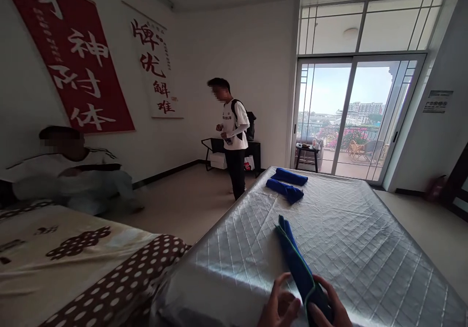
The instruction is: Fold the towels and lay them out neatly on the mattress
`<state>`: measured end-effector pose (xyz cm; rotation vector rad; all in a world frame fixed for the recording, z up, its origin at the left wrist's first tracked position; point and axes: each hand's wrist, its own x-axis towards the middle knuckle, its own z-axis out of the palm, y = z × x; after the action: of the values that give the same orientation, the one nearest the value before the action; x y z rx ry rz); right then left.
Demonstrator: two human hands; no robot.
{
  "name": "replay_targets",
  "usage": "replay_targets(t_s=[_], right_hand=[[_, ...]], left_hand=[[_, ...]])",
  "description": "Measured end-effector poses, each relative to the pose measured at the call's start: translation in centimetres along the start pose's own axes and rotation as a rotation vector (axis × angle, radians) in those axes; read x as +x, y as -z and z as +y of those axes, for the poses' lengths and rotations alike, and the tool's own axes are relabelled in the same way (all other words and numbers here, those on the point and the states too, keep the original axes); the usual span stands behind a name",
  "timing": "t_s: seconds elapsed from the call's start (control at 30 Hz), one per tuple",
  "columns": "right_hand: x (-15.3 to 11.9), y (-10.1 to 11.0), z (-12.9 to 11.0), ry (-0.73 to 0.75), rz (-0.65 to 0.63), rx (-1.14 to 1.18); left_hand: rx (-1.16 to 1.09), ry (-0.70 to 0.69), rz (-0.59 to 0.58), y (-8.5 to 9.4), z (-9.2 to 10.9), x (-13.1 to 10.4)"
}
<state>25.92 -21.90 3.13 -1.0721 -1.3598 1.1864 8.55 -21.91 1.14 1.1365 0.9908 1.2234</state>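
A dark blue towel with green edging is rolled or folded into a long narrow bundle over the silver quilted cover. My right hand wraps around its near end, thumb on top and fingers along the right side. On the left side, my left hand has curled fingers, with the index finger and thumb against the bundle's edge. Farther along the cover lie a crumpled blue towel and, just behind it, a rolled blue towel. The lower parts of both hands are cut off by the frame.
One person with a backpack stands beyond the covered surface; another sits at the left. A patterned bed with polka-dot edging is near left. Behind are a black rack, sliding glass doors and a fire extinguisher.
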Motion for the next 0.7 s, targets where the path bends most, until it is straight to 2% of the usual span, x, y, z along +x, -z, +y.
replay_targets(t_s=[0.1, 0.2, 0.33, 0.43, 0.57, 0.7], right_hand=[[-0.1, 0.6, -1.0, 0.035, -0.014, -0.019], [-0.6, -0.1, -0.8, 0.005, -0.090, 0.073], [-1.1, -1.5, -0.1, 0.013, -0.116, 0.158], [-1.0, -1.5, -0.5, 0.034, -0.117, 0.134], [-0.9, -0.6, -1.7, 0.027, -0.117, -0.016], [-1.0, 0.5, -1.9, -0.041, -0.060, -0.149]], left_hand=[[0.149, -0.075, -0.035, -0.2, 0.1, -0.9], [0.233, -0.126, -0.098, -0.7, 0.2, -1.3], [0.226, -0.078, -0.135, -0.9, 0.3, -1.6], [0.158, -0.037, -0.142, -0.7, 0.4, -1.6], [0.084, 0.031, -0.085, -0.2, 0.6, -1.2], [-0.024, 0.036, 0.045, 0.1, 1.0, -0.9]])
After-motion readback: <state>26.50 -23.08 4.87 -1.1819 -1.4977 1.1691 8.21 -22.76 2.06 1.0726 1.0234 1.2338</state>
